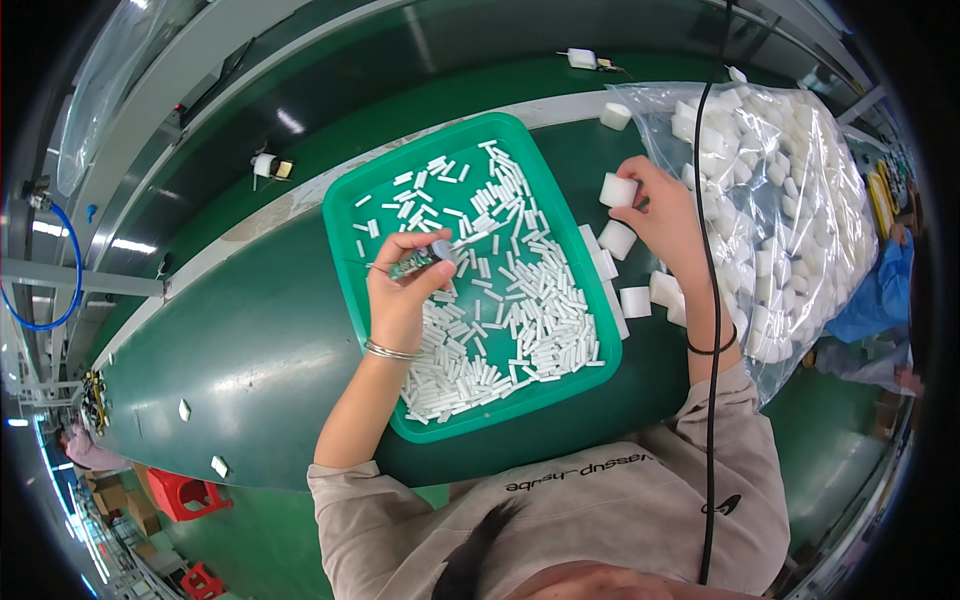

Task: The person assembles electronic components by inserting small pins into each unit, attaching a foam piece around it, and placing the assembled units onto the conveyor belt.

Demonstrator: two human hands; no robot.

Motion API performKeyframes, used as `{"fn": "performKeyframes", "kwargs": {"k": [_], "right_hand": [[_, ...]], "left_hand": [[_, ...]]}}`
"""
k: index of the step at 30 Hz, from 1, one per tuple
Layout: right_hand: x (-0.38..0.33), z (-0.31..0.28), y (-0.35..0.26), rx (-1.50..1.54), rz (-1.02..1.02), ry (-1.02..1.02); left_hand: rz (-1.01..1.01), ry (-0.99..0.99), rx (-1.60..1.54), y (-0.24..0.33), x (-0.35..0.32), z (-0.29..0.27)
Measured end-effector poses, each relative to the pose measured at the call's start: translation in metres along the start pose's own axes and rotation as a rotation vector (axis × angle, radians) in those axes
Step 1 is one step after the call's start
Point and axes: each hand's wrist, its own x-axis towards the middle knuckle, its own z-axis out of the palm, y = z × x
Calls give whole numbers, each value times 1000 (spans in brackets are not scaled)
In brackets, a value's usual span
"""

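Over the green tray (335,215), my left hand (398,290) pinches a small part with a green circuit board (413,262) and a dark round end. Many short white tubes (550,320) lie loose in the tray beneath it. To the right of the tray, my right hand (660,205) is closed on a white foam block (618,190) between thumb and fingers. Just below that block sits another white foam block (617,240), and more of them lie between the tray and the plastic bag.
A clear plastic bag (790,200) full of white foam blocks spreads on the right. A black cable (711,400) hangs down past my right arm. On the green belt beyond lie small assemblies with white blocks (582,59). Red stools (185,495) stand lower left.
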Motion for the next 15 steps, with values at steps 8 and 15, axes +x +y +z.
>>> {"fn": "performKeyframes", "kwargs": {"k": [8,15], "right_hand": [[-22,57,-81,1285,153,-343],[-25,74,-71,975,-40,-211]], "left_hand": [[72,-121,-3,6,-8,5],[55,-55,71,8,-5,6]]}}
